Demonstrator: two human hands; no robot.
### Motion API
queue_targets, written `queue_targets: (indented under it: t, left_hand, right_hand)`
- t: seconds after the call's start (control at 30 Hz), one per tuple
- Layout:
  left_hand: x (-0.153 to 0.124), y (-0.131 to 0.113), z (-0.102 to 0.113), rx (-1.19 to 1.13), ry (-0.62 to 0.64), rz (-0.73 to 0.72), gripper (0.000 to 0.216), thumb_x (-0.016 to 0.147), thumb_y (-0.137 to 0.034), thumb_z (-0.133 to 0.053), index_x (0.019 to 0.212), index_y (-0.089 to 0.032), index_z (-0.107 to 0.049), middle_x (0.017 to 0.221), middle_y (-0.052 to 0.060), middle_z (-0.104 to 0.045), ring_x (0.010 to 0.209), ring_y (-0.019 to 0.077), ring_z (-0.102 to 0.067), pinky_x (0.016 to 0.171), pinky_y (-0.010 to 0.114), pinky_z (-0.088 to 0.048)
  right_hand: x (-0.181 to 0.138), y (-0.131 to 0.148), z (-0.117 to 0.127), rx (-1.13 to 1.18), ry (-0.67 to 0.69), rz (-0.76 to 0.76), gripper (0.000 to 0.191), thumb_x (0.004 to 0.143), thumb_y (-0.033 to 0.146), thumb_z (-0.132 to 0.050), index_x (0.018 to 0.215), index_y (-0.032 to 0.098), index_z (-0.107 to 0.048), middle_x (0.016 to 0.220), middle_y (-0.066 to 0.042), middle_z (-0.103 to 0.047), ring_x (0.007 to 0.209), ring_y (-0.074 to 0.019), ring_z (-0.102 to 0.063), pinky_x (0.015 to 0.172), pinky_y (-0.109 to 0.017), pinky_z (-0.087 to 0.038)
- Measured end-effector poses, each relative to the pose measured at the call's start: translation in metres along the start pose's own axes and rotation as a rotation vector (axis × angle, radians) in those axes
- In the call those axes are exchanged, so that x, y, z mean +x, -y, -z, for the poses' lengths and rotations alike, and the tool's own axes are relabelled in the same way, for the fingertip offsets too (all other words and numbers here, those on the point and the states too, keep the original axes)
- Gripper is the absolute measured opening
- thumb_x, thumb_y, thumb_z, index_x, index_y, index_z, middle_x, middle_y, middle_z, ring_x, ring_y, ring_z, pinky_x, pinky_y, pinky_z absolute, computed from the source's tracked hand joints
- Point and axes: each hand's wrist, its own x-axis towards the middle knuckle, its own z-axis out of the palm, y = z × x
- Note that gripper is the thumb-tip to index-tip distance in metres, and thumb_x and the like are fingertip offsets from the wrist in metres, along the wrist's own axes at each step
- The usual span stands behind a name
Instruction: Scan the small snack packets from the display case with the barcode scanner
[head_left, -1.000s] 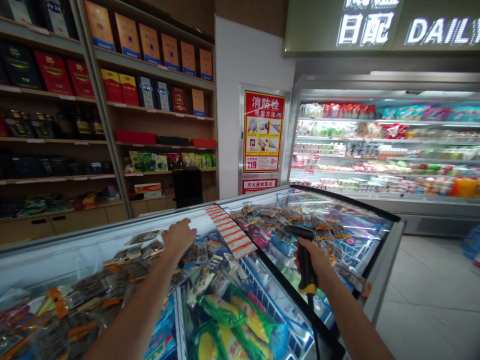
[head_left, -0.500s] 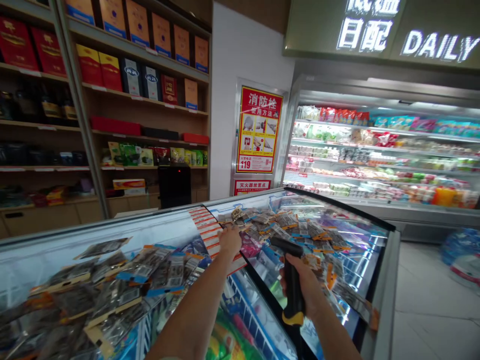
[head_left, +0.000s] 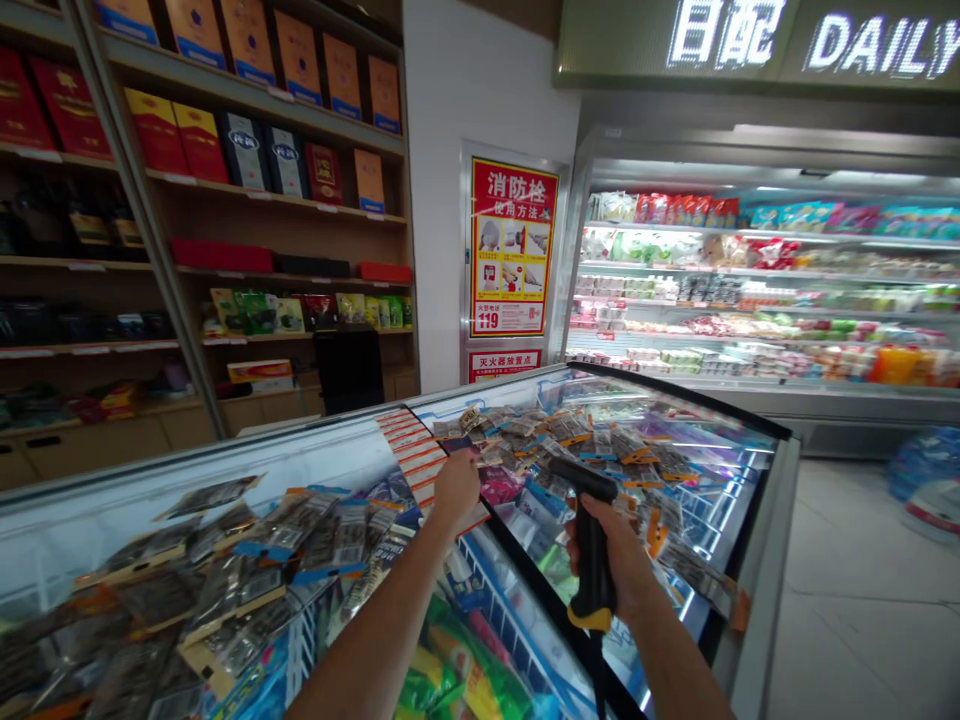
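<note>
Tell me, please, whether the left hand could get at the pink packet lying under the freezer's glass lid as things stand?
Probably not: the left hand rests on the closed glass lid, which covers the pink packet.

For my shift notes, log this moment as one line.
left hand: on packets atop freezer lid | right hand: grips scanner, aimed at packets | behind: chiller, shelves

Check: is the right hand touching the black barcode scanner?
Touching. The head view shows the right hand wrapped around the handle of the barcode scanner, fingers closed on it.
</note>
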Motion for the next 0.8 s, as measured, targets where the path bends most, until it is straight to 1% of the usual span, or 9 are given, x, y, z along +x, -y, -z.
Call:
queue_targets:
  t: [0.07, 0.17, 0.27, 0.37, 0.47, 0.57, 0.67, 0.73, 0.8]
  left_hand:
    - [-0.01, 0.006, 0.008, -0.088, -0.014, 0.047, 0.028, 0.079, -0.019, -0.037, 0.071, -0.017, -0.063, 0.08, 0.009, -0.065, 0.083, 0.0201, -0.059, 0.072, 0.027, -0.039]
    - [-0.023, 0.014, 0.017, -0.111, 0.035, 0.124, 0.027, 0.075, -0.032, -0.046, 0.056, -0.018, -0.058, 0.07, 0.009, -0.064, 0.081, 0.0241, -0.06, 0.07, 0.03, -0.039]
    - [-0.031, 0.013, 0.016, -0.078, 0.027, 0.183, 0.022, 0.065, -0.04, -0.058, 0.063, -0.019, -0.059, 0.079, 0.011, -0.066, 0.085, 0.0276, -0.059, 0.07, 0.032, -0.04]
    - [-0.032, 0.004, 0.007, -0.099, 0.0, 0.177, 0.026, 0.055, -0.033, -0.067, 0.075, -0.018, -0.06, 0.091, 0.015, -0.065, 0.091, 0.0313, -0.058, 0.072, 0.036, -0.041]
    - [-0.023, 0.001, -0.001, -0.199, 0.067, 0.218, 0.022, 0.048, -0.018, -0.068, 0.069, -0.017, -0.06, 0.085, 0.016, -0.066, 0.089, 0.0333, -0.059, 0.071, 0.038, -0.042]
    - [-0.011, 0.01, -0.003, -0.324, 0.11, 0.237, 0.013, 0.047, -0.011, -0.065, 0.056, -0.018, -0.056, 0.07, 0.01, -0.065, 0.083, 0.0317, -0.061, 0.067, 0.035, -0.043]
    - [-0.005, 0.027, -0.001, -0.415, 0.111, 0.212, 0.009, 0.051, -0.012, -0.06, 0.05, -0.018, -0.054, 0.058, 0.005, -0.06, 0.071, 0.0254, -0.061, 0.062, 0.031, -0.042]
    - [-0.005, 0.037, 0.001, -0.618, 0.095, 0.22, 0.007, 0.055, -0.015, -0.058, 0.05, -0.018, -0.054, 0.052, 0.002, -0.056, 0.061, 0.0196, -0.058, 0.057, 0.028, -0.041]
    - [-0.007, 0.044, 0.004, -0.902, 0.082, 0.28, 0.005, 0.058, -0.019, -0.057, 0.053, -0.018, -0.054, 0.049, -0.001, -0.053, 0.053, 0.0149, -0.053, 0.054, 0.025, -0.04]
  right_hand:
    - [-0.005, 0.001, -0.002, 0.005, 0.008, 0.001, 0.029, 0.065, 0.039, -0.064, 0.08, 0.016, -0.056, 0.046, 0.004, -0.056, 0.034, -0.0093, -0.048, 0.03, -0.019, -0.039]
    - [-0.013, 0.0, -0.007, -0.005, 0.009, -0.022, 0.028, 0.066, 0.039, -0.063, 0.079, 0.015, -0.056, 0.046, 0.004, -0.055, 0.033, -0.0095, -0.048, 0.03, -0.02, -0.039]
    - [-0.021, -0.005, -0.013, -0.044, 0.016, -0.034, 0.025, 0.069, 0.039, -0.06, 0.077, 0.016, -0.056, 0.046, 0.003, -0.055, 0.032, -0.0099, -0.047, 0.029, -0.021, -0.039]
    - [-0.027, -0.009, -0.017, -0.069, 0.023, -0.035, 0.024, 0.07, 0.039, -0.058, 0.076, 0.016, -0.055, 0.045, 0.003, -0.055, 0.031, -0.0099, -0.046, 0.028, -0.021, -0.037]
    - [-0.031, -0.011, -0.02, -0.075, 0.031, -0.012, 0.023, 0.07, 0.039, -0.058, 0.075, 0.017, -0.054, 0.046, 0.004, -0.054, 0.032, -0.0099, -0.046, 0.028, -0.021, -0.037]
    - [-0.035, -0.01, -0.022, -0.1, 0.048, 0.0, 0.023, 0.07, 0.039, -0.058, 0.073, 0.017, -0.052, 0.046, 0.004, -0.054, 0.032, -0.0099, -0.046, 0.028, -0.021, -0.037]
    - [-0.04, -0.008, -0.027, -0.114, 0.076, -0.031, 0.023, 0.071, 0.039, -0.057, 0.076, 0.017, -0.052, 0.047, 0.003, -0.055, 0.032, -0.0097, -0.046, 0.029, -0.021, -0.036]
    - [-0.044, -0.007, -0.031, -0.12, 0.101, -0.061, 0.025, 0.073, 0.04, -0.056, 0.08, 0.016, -0.052, 0.047, 0.003, -0.055, 0.033, -0.0098, -0.047, 0.029, -0.02, -0.037]
    - [-0.048, -0.007, -0.037, -0.142, 0.124, -0.078, 0.027, 0.073, 0.041, -0.055, 0.083, 0.016, -0.052, 0.048, 0.003, -0.055, 0.033, -0.0098, -0.047, 0.029, -0.02, -0.038]
